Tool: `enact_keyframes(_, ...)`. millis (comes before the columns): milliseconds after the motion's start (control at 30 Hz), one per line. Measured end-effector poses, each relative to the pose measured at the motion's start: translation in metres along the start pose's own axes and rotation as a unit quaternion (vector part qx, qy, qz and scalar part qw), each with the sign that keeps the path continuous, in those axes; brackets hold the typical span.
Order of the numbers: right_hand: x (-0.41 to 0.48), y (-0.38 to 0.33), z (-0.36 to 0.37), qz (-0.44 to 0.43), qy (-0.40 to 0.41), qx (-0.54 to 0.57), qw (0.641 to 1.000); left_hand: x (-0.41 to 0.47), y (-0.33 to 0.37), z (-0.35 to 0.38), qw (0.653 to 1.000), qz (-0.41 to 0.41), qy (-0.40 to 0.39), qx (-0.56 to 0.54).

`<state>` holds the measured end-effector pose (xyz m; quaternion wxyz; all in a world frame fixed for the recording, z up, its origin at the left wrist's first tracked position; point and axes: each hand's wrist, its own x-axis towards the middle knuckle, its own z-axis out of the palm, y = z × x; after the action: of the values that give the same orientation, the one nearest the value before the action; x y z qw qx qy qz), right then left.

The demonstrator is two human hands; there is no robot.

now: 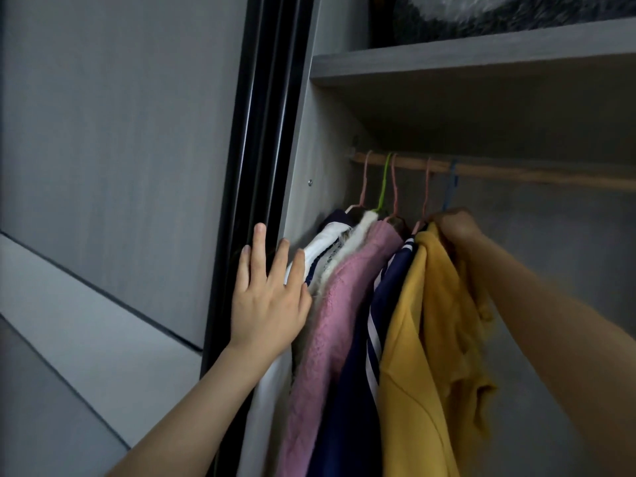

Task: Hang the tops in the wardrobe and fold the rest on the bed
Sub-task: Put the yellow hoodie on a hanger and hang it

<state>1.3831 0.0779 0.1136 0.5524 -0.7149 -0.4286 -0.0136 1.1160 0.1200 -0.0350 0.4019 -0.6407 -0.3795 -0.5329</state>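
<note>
– Mustard-yellow knitted top (423, 339): is that the one being dealt with?

– Yes. Nearest us, the left hand (268, 297) lies flat with its fingers straight and spread. It presses on the white top with navy trim (311, 259) at the left end of the row, hard by the wardrobe's black sliding-door frame (261, 132). It holds nothing.

– And the other?

– The right hand (454, 225) is clenched on the yellow top's collar at the right end of the row, just where the thin blue hanger (451, 187) comes down.

– What hangs between the two hands?

– From the left, a cream fuzzy top (358, 228), a pink fleecy jumper (330, 321) and a navy top with white stripes (378, 321), all packed touching. The yellow one lies against the navy.

– Further back?

– Pink and green wire hooks go over the round wooden rail (516, 175), which starts at the wardrobe's left wall. Above it is a grey board shelf (481, 60) with a dark fluffy bundle (481, 12) on top.

– So which step is this?

– Hanging the tops, I judge, with the yellow one being seated. The blue hook seems to be over the rail, though it is too blurred to be sure.

– What does the next move call for?

– Feeling that the hook sits properly before the collar is let go, then easing the left hand off gently so the row does not swing. The loose knit could slip from a hanger shoulder. The bed is out of view, so I cannot judge the folding.
</note>
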Motion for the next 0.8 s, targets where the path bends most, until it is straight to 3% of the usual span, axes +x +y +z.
enact_keyframes(167,-0.012,0.001,-0.012,-0.019,-0.013,-0.05,0.998,-0.003,-0.001,0.001,1.0,0.008,0.005,-0.005)
enact_keyframes(300,-0.027,0.019,-0.032,-0.052,0.021,-0.06,0.997,-0.003,-0.003,0.0,0.999,0.012,0.027,-0.03)
enact_keyframes(400,-0.041,0.038,-0.062,-0.058,0.054,-0.083,0.993,-0.01,0.018,-0.014,0.995,-0.001,0.042,-0.093)
enact_keyframes(500,-0.06,0.05,-0.094,-0.053,0.065,-0.163,0.983,-0.015,0.064,-0.036,0.982,0.046,0.048,-0.175)
enact_keyframes(633,-0.091,0.069,-0.161,-0.04,0.102,-0.312,0.944,-0.007,0.141,-0.063,0.952,0.083,0.062,-0.288)
enact_keyframes(800,-0.143,0.087,-0.249,-0.021,0.168,-0.457,0.873,-0.012,0.213,-0.076,0.911,0.083,0.01,-0.404)
